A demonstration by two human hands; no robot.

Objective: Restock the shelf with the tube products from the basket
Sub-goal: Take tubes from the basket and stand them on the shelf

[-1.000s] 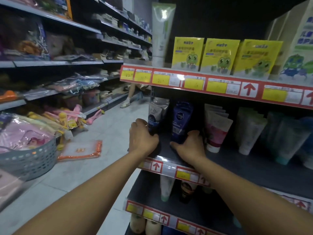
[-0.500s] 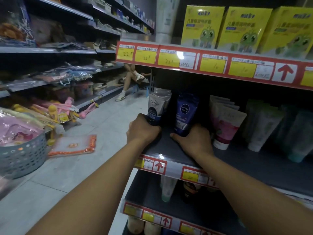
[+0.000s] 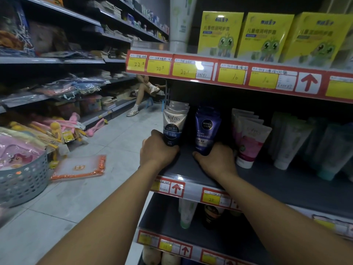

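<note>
Gripping two tubes at once: our left hand (image 3: 158, 150) has its fingers curled round the cap end of the Softto tube (image 3: 173, 127), our right hand (image 3: 216, 159) has its fingers curled round the base of the Nivea tube (image 3: 207, 129). Both tubes stand cap-down, roughly upright, on the middle shelf (image 3: 286, 186), each fronting a row of like tubes behind our fingers.

Risks from here, as we judge it:
- Tubes are tall on small caps. Let go before the cap sits flat and they tip, most likely backward into the row behind and knock it over.
- Softto sits at the shelf's left end. A nudge outward from our left fingers and it drops to the floor (image 3: 80, 203).
- Pink tube (image 3: 248, 144) stands just beside our right fingers, seemingly touching the knuckles. Pulling the hand out wide could drag it over.
- Shelf interior is dark; we cannot tell how much room is left behind the rows, so pushing hard could jam or topple them.
- Releasing both hands together leaves no hand free to catch a wobble.

Basket (image 3: 24, 180) is well off to the left of our fingers, beyond the left arm, with pink packets inside; we cannot tell whether tubes remain.
</note>
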